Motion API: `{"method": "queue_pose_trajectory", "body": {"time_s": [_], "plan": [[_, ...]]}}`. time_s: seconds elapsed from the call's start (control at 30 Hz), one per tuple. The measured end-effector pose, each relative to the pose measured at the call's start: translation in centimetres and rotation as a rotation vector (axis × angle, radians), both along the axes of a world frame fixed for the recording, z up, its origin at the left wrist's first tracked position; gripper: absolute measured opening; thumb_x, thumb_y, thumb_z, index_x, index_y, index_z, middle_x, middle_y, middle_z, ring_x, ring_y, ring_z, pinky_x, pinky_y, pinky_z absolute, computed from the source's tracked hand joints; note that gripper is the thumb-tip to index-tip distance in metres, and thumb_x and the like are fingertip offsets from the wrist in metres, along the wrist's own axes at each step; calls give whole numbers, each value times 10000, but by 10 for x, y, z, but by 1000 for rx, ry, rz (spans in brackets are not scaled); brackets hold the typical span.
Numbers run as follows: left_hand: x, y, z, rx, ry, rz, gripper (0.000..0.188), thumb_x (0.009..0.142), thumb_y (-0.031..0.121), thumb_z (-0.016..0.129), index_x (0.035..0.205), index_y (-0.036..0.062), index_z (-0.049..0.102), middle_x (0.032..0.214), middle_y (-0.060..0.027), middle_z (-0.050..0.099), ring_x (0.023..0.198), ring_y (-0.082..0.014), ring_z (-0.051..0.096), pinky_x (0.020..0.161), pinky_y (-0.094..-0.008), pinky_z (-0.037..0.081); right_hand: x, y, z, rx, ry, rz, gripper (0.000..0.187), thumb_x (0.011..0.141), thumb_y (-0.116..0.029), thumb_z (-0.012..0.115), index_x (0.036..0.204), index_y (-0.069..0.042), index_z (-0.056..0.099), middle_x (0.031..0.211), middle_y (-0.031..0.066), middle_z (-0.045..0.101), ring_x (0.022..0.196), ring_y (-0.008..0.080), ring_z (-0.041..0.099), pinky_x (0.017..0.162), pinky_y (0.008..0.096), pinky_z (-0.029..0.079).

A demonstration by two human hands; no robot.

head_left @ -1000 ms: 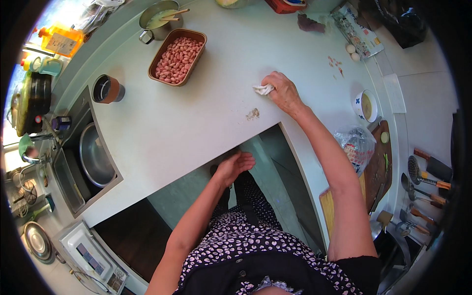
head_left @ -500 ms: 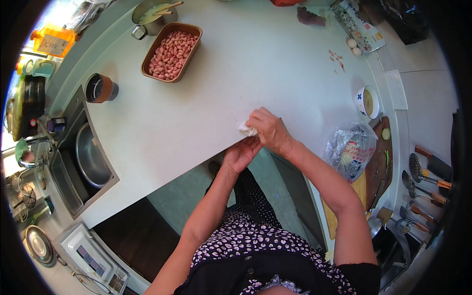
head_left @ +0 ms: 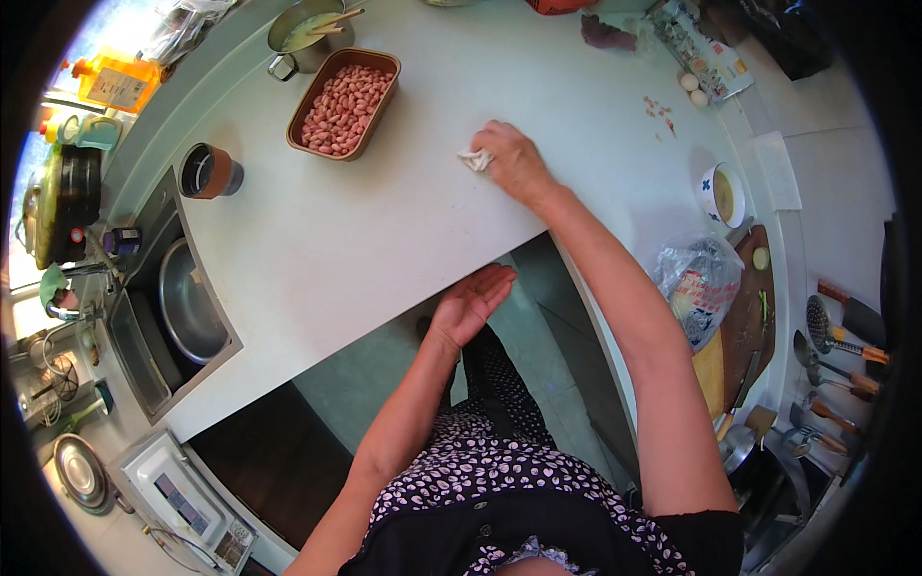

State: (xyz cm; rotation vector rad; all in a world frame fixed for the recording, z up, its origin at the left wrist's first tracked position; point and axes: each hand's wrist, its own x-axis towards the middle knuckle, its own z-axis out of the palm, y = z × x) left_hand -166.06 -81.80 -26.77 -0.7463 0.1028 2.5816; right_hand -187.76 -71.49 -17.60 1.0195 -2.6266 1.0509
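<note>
My right hand [head_left: 512, 161] is closed round a crumpled white cloth or tissue [head_left: 475, 159], pressed on the pale countertop [head_left: 403, 230]; its exact kind I cannot make out. Just below the counter's front edge, my left hand [head_left: 471, 303] lies palm up with fingers stretched out and nothing visible in it. Left of the right hand stands a brown rectangular pan [head_left: 369, 123] filled with pinkish peanuts [head_left: 338, 110].
Behind the pan is a metal pot [head_left: 288, 38] with chopsticks. A dark cup [head_left: 211, 173] stands near the sink [head_left: 144, 350] at left. On the right are reddish scraps [head_left: 659, 113], two eggs [head_left: 693, 90], a bowl [head_left: 722, 195], a plastic bag [head_left: 699, 288] and a cutting board [head_left: 754, 317].
My right hand has moved away from the counter's front edge, farther onto the countertop, with the white wad in it. The left hand stays by the edge, now apart from the right.
</note>
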Motion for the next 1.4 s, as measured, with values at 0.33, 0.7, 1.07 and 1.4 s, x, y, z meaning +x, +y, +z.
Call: {"method": "queue_pose_trajectory", "body": {"time_s": [0.33, 0.7, 1.07, 1.4], "plan": [[16, -8, -18, 282, 69, 189, 455, 995, 276, 490, 1299, -62, 490, 1311, -199, 552, 1234, -356, 517, 1095, -470, 413, 153, 18, 16, 101, -184, 238, 46, 785, -14, 540, 793, -59, 544, 856, 93, 525, 845, 320, 546, 702, 397, 496], [22, -28, 10, 1, 11, 60, 480, 1003, 268, 477, 1299, -109, 474, 1395, -262, 465, 1331, -399, 422, 1125, -482, 375, 55, -42, -11, 6, 21, 159, 48, 817, -76, 589, 826, -30, 577, 833, 154, 545, 838, 357, 545, 728, 445, 464], [28, -35, 13, 6, -21, 60, 551, 983, 299, 523, 1327, -122, 433, 1405, -283, 445, 1335, -417, 413, 1128, -486, 369, 76, 59, 13, -56, -125, -252, 106, 829, -35, 521, 869, -25, 619, 897, 174, 595, 862, 368, 583, 757, 437, 486], [31, -36, 4, -82, -70, 17, 530, 999, 269, 488, 1346, -120, 398, 1432, -284, 415, 1343, -418, 404, 1129, -494, 364, 155, 15, 4, -58, -152, -20, 70, 833, -78, 565, 845, -24, 608, 848, 160, 588, 819, 365, 575, 729, 436, 476]]}}
